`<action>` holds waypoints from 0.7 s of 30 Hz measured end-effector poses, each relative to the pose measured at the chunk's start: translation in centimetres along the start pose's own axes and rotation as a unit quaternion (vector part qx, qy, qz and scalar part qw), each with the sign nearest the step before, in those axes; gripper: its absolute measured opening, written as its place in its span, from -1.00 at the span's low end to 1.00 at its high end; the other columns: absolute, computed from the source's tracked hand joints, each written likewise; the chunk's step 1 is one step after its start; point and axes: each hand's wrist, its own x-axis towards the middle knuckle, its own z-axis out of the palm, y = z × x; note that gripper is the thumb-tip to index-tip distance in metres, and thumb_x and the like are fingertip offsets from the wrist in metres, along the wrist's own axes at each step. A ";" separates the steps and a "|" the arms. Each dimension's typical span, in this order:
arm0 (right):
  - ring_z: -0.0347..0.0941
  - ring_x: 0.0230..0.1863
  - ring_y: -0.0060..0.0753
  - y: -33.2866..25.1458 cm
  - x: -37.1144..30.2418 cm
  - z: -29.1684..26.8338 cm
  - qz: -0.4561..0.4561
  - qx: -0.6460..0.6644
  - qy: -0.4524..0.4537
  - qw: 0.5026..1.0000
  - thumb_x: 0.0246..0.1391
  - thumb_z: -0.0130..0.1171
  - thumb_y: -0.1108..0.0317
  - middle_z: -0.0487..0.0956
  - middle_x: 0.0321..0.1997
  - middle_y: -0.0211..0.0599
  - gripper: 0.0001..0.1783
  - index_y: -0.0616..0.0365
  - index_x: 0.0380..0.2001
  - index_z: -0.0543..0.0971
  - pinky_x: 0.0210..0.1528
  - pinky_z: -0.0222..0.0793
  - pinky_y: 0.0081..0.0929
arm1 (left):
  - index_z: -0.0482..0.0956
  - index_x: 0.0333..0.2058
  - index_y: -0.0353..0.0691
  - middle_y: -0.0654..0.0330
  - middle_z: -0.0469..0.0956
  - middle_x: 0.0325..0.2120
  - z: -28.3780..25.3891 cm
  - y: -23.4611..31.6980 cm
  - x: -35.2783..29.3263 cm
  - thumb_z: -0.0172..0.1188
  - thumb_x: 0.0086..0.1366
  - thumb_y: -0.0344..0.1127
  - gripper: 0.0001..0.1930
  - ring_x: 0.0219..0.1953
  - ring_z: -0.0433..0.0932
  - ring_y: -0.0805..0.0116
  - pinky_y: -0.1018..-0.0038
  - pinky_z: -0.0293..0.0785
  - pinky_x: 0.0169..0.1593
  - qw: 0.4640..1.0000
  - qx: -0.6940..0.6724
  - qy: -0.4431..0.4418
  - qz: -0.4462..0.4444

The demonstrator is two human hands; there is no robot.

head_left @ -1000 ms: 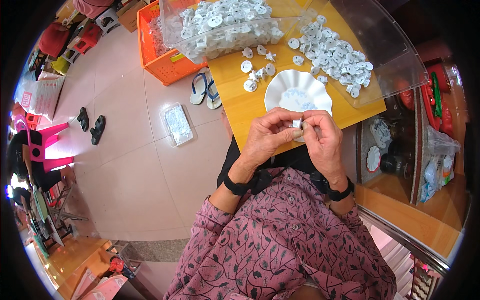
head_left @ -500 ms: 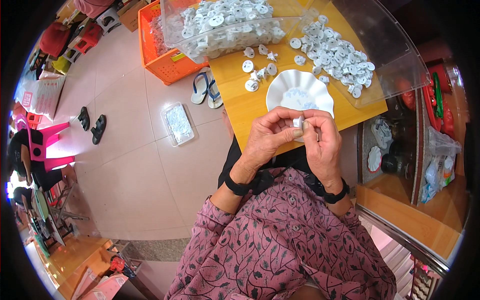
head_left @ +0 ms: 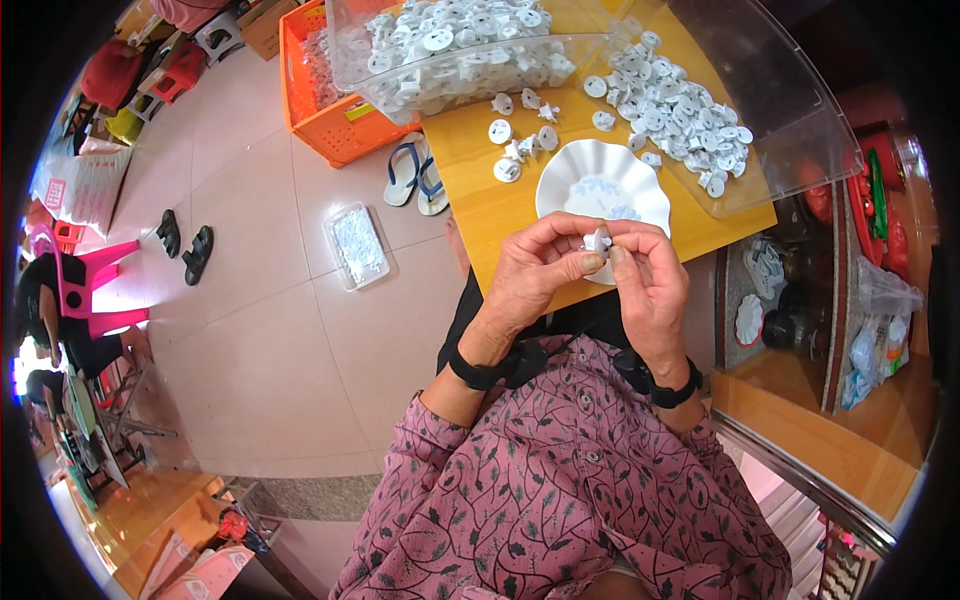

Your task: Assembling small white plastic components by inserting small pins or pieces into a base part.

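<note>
In the head view, the left hand grips a small white part between thumb and forefinger, its round face tipped up; the part sits just above the near edge of a white scalloped dish. The right hand has its thumb and fingertips drawn together at the part's right side — whether they pinch the part itself or some smaller bit, I cannot tell. A steady left pinch on the disc's edge probably serves best here, leaving the right fingertips free for the fine work. Working over the dish makes sense: pale bits lie in it, and anything dropped would likely land among them. Light, straight pressure seems wiser than a twist, since so small a part could spring away. Resting both wrists lower would likely calm any shake. Loose white parts stand on the bench left of the dish — best given some elbow room, so that no sleeve sweeps them off
</note>
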 end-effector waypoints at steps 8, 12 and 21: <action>0.51 -0.21 -0.48 0.5 0.0 -0.4 -0.006 -0.042 -0.012 0.999 0.21 0.07 0.54 0.55 -0.12 -0.19 -0.96 0.28 -0.27 0.47 -0.18 0.49 -0.53 | 0.55 -0.03 -0.36 0.18 0.60 -0.23 0.1 0.0 0.0 0.31 0.18 -0.58 -0.65 -0.21 0.57 0.46 0.52 0.57 -0.08 1.000 -0.012 0.000 -0.007; 0.50 -0.27 -0.44 0.8 0.2 -0.6 -0.027 -0.075 -0.014 0.997 0.18 0.09 0.56 0.54 -0.15 -0.19 -0.95 0.26 -0.28 0.47 -0.23 0.47 -0.50 | 0.56 -0.05 -0.37 0.16 0.58 -0.18 0.0 -0.2 0.0 0.30 0.18 -0.58 -0.67 -0.16 0.56 0.43 0.51 0.55 -0.04 1.000 0.017 -0.009 -0.008; 0.50 -0.27 -0.39 0.4 0.2 -0.6 -0.049 -0.134 -0.030 0.989 0.19 0.08 0.56 0.53 -0.16 -0.17 -0.95 0.27 -0.27 0.47 -0.24 0.46 -0.49 | 0.57 -0.06 -0.37 0.17 0.58 -0.17 -0.2 0.2 0.0 0.31 0.18 -0.57 -0.68 -0.14 0.56 0.42 0.52 0.52 -0.02 0.998 0.052 -0.021 0.009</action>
